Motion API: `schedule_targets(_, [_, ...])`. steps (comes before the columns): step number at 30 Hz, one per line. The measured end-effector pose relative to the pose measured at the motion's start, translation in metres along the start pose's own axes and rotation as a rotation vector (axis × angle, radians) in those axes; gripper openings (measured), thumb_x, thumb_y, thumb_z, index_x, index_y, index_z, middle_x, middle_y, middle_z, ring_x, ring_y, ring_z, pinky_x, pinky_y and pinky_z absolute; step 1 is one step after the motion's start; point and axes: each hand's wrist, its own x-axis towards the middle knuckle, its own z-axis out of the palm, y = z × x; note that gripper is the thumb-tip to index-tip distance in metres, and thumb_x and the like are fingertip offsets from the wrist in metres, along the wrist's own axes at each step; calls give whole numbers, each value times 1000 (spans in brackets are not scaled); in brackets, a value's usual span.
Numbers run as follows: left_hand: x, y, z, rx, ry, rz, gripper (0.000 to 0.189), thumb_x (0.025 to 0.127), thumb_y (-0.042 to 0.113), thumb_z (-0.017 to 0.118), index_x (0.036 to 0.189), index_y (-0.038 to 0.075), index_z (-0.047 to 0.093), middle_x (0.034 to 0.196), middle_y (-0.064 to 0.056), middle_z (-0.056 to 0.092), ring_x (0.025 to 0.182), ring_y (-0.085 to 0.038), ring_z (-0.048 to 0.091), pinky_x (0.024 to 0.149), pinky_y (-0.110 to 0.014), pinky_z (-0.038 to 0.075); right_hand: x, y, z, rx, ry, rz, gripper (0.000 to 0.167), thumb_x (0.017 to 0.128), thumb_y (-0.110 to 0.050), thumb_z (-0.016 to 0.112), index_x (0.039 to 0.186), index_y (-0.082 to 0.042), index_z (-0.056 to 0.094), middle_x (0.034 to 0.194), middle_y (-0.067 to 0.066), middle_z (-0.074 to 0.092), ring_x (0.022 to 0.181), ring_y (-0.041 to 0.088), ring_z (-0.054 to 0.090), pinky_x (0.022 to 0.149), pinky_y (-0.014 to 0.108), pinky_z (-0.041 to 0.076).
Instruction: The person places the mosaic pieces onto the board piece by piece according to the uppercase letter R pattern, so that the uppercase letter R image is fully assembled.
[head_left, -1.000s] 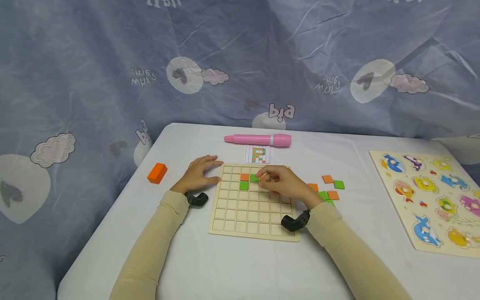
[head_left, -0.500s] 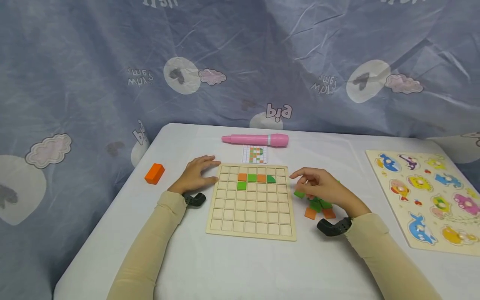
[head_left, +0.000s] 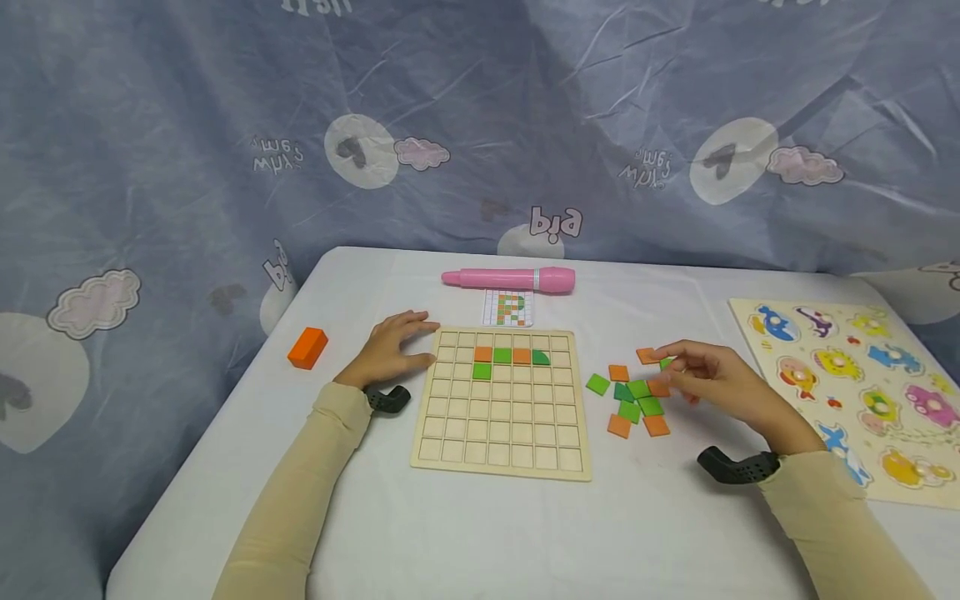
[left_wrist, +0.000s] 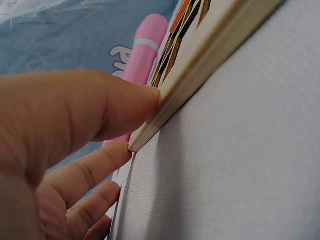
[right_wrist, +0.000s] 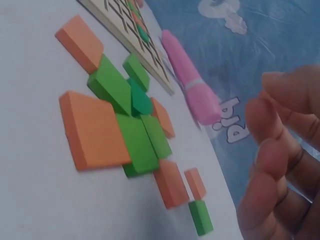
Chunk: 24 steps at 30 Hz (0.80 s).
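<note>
A wooden grid board (head_left: 501,417) lies flat on the white table. In its second row from the top sit orange, green and orange square tiles and a dark green round-edged tile (head_left: 540,357); one green tile (head_left: 482,371) is below the first orange. My left hand (head_left: 386,348) rests at the board's upper left edge, thumb and index fingertips (left_wrist: 125,150) touching it, fingers fairly straight. To the right of the board, my right hand (head_left: 712,379) hovers over the far side of a loose pile of orange and green tiles (head_left: 628,411), fingers loosely bent, with nothing between them (right_wrist: 285,150).
Behind the board lie a small pattern card (head_left: 508,308) and a pink microphone-shaped pen (head_left: 510,280). An orange block (head_left: 307,348) stands at the left. A wooden animal puzzle (head_left: 787,333) lies at the right, partly behind my right forearm. A printed curtain (head_left: 450,83) hangs behind the table.
My right hand has left the board, where the second orange and the dark green tile now show in the row, and moved right over the loose tiles. My left hand has stayed put.
</note>
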Motion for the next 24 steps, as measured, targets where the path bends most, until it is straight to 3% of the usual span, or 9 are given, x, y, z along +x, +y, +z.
schedule_targets(8, [1,0,0,1,0,-3,63,93,32,75,152,12,64,169,-15,44,162,-40,27,130,-62,15,-6,5,-12,-12,30,31,24,105,-4,69,128,-12,73,93,7,73,71,21,60,61,28,55])
schedule_targets(12, [0,1,-1,-4,1,-3,63,93,32,75,152,11,64,169,-16,45,162,-41,27,130,-63,14,-6,10,-13,-11,26,63,23,106,-6,68,129,-6,71,94,8,73,71,21,60,61,28,54])
schedule_targets(18, [1,1,-1,-4,2,-2,64,93,32,76,152,11,64,169,-17,44,162,-40,26,130,-63,14,-3,23,-12,-42,2,178,33,107,-8,67,134,10,63,95,0,68,71,17,59,63,27,55])
schedule_targets(24, [1,0,0,5,-4,-5,64,93,32,75,152,11,63,170,-17,43,162,-40,25,130,-63,12,0,35,-7,-48,-11,189,35,104,-2,67,134,15,63,95,-4,65,76,10,57,63,24,57])
